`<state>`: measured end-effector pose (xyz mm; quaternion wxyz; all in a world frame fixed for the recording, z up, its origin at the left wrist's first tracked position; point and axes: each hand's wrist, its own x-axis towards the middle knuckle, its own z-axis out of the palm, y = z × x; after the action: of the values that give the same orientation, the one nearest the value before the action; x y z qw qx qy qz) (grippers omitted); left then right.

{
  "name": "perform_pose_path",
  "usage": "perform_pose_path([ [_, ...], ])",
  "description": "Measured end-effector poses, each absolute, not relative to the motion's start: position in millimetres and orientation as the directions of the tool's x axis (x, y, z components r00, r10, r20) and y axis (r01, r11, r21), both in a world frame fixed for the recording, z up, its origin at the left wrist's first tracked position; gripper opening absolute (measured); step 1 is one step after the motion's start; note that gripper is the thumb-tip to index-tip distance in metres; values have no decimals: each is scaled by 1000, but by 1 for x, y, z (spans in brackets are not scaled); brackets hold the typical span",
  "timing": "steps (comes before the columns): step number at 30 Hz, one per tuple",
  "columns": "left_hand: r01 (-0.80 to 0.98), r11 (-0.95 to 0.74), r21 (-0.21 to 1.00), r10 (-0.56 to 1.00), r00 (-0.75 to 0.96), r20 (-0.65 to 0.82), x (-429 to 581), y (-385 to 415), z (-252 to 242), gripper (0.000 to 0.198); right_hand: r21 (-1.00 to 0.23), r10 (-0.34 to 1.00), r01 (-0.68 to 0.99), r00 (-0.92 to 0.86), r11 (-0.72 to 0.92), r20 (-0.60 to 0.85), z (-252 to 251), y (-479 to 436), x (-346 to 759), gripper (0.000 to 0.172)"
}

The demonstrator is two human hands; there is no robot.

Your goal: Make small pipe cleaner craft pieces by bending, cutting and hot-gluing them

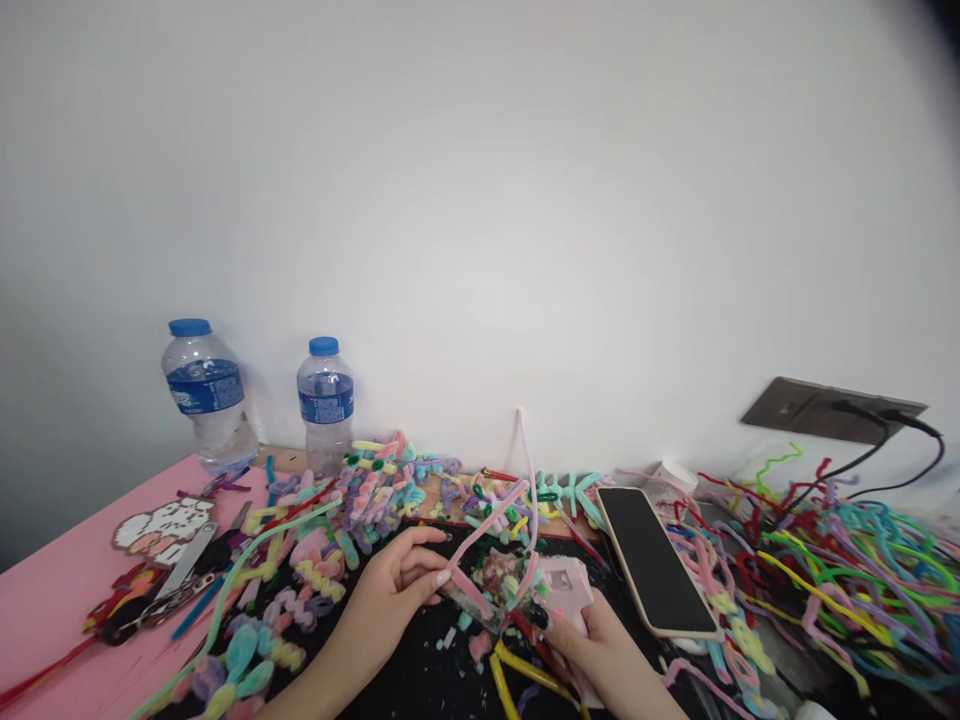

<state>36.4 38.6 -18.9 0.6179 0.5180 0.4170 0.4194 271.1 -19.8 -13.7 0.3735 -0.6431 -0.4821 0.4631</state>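
Observation:
A bent pink pipe cleaner (491, 525) is pinched between the thumb and fingers of my left hand (405, 580). It stands at an angle over a clear plastic piece (474, 592) with small fuzzy scraps (510, 572) about it. My right hand (596, 650) is closed round a pale pink hand tool (566, 585) with a small red light; its exact kind is not clear. The tool's front is close to the scraps. Below it, yellow pipe cleaners (529, 668) cross a black mat (420, 670). A thin pale pink stem (528, 455) rises behind the bent piece.
Two water bottles (325, 400) stand against the wall on the left. Scissors (187, 560) and a cartoon cutout (165, 530) lie on the pink surface (52, 590). At right are a phone (658, 560), tangled pipe cleaners (862, 590) and a wall socket (806, 408) with black cables.

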Motion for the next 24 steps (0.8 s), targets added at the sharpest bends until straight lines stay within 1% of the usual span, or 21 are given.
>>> perform_pose_path([
  [4,-99,124,987,953,289,-90,36,40,-19,31,-928,970,285,103,-240,-219,-13,-20,272,48],
  [8,-112,128,985,944,319,-86,37,39,-19,30,-927,971,292,121,-235,-208,-13,-21,271,46],
  [13,-110,147,983,929,356,-99,37,37,-17,30,-942,974,262,144,-210,-177,-18,-21,271,44],
  [17,-107,149,983,945,309,-110,36,38,-15,30,-944,970,276,209,-181,-125,-20,-20,272,43],
  [20,-113,161,981,961,245,-129,35,41,-15,31,-936,969,325,243,-132,-52,-15,-17,273,42],
  [24,-155,176,972,973,180,-147,34,45,-15,34,-892,957,451,244,32,157,-3,-9,275,39],
])
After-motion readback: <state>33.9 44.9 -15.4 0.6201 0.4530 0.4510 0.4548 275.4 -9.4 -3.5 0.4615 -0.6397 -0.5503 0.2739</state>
